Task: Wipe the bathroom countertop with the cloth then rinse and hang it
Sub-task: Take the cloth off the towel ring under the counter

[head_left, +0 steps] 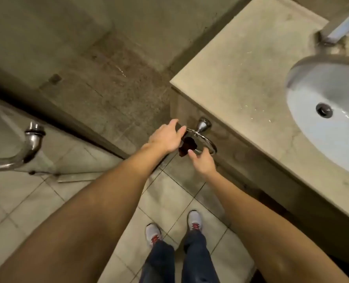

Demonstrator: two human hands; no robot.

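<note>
A small dark red cloth (187,146) hangs bunched through a chrome towel ring (207,144) fixed to the side of the vanity. My left hand (166,138) hovers at the cloth's left with its fingers spread, and its palm hides part of the cloth. Just below the ring is my right hand (202,163), fingers loosely apart, thumb tip at the cloth's lower edge. Neither hand visibly grips the cloth. The beige stone countertop (249,64) lies to the upper right, with a few water drops on it.
A white oval sink (333,123) is set in the countertop, with a faucet base (337,27) behind it. A chrome handle (31,142) on a glass shower door stands at left. My feet in grey shoes (194,220) are on the tiled floor (36,201).
</note>
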